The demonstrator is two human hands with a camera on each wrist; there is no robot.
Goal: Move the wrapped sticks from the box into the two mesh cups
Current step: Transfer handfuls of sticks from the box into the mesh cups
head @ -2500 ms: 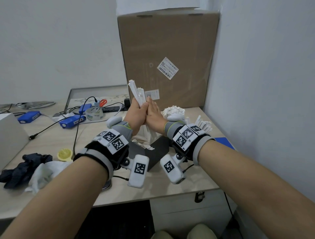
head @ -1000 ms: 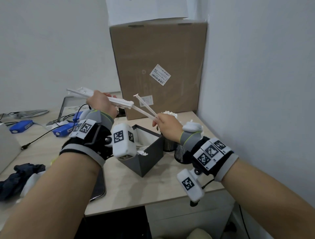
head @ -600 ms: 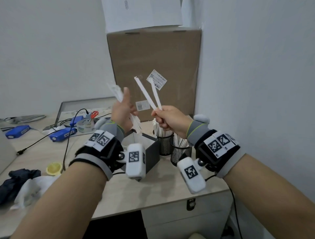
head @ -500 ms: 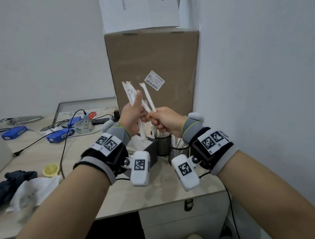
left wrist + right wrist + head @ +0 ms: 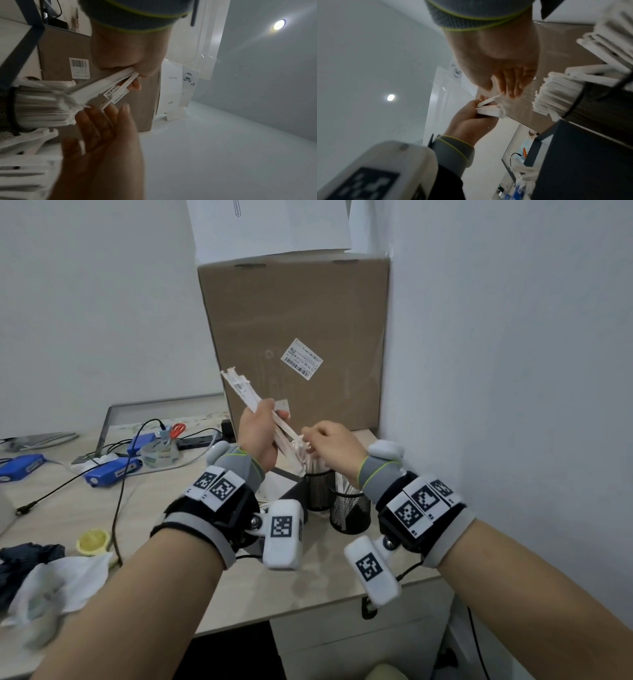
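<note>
My left hand (image 5: 265,422) grips a bundle of white wrapped sticks (image 5: 246,395), tilted with its top end to the upper left. The same grip shows in the left wrist view on the bundle (image 5: 102,86). My right hand (image 5: 313,438) is just right of the bundle's lower end, its straight fingers (image 5: 111,112) touching one stick's tip. Below stand two black mesh cups (image 5: 318,491) (image 5: 349,511), both packed with sticks (image 5: 556,97). The black box (image 5: 291,493) is mostly hidden behind my left wrist.
A tall cardboard carton (image 5: 294,344) stands right behind the cups and the white wall (image 5: 513,371) closes the right side. Blue devices (image 5: 113,470), cables, a tape roll (image 5: 159,453), a yellow lid (image 5: 92,541) and cloths (image 5: 58,580) lie on the desk's left.
The sticks my right hand held up are gone from it, and it has dropped to the bundle's lower end above the cups. The left hand's bundle has tilted.
</note>
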